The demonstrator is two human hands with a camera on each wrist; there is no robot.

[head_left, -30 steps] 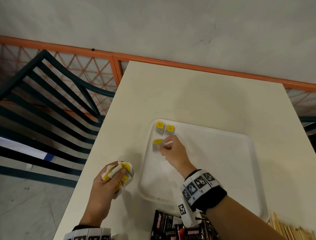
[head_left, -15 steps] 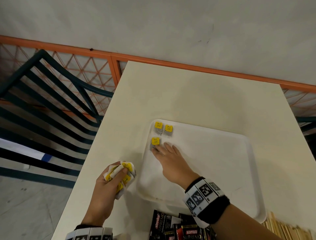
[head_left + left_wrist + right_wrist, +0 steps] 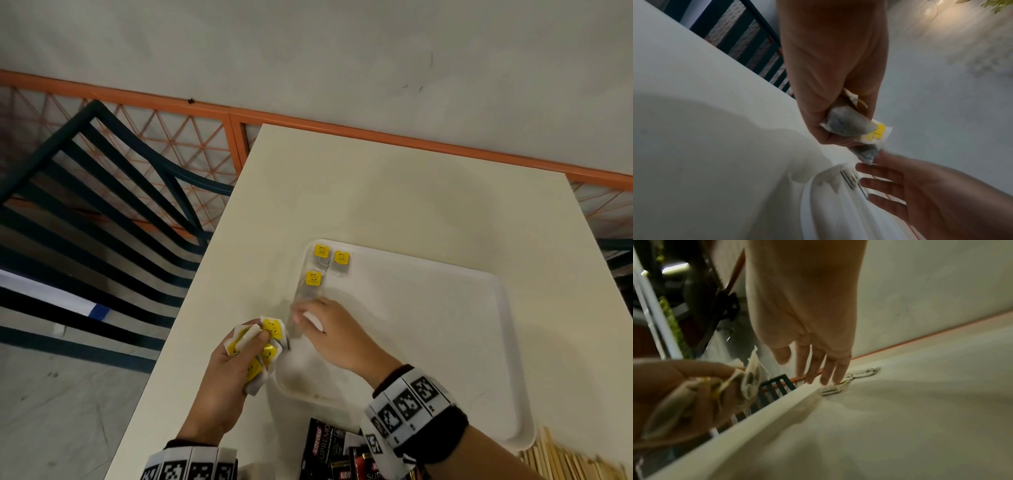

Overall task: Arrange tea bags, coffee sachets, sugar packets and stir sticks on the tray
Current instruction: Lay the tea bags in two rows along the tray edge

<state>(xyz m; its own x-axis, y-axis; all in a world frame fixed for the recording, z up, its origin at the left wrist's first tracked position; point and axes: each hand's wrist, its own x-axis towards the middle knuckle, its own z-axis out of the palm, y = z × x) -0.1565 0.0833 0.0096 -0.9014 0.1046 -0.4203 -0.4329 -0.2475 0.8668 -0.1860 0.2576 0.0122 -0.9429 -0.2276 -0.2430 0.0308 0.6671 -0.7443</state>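
Note:
Three tea bags with yellow tags (image 3: 321,264) lie in the far left corner of the white tray (image 3: 445,342). Just left of the tray, my left hand (image 3: 255,349) grips a bundle of tea bags (image 3: 270,337), which also shows in the left wrist view (image 3: 851,125). My right hand (image 3: 303,317) hovers over the tray's left rim, right beside the bundle. Its fingers (image 3: 818,369) are straight and hold nothing. The nearest laid tea bag (image 3: 832,390) lies just beyond those fingertips.
Black coffee sachets (image 3: 329,452) lie on the table (image 3: 411,192) at the near edge, under my right wrist. Wooden stir sticks (image 3: 565,459) are at the near right. A dark slatted chair (image 3: 102,205) and an orange railing (image 3: 239,116) stand off the table's left side.
My right hand has left the third tea bag on the tray and drawn back toward my left hand. The left hand with its bundle has shifted slightly toward the tray.

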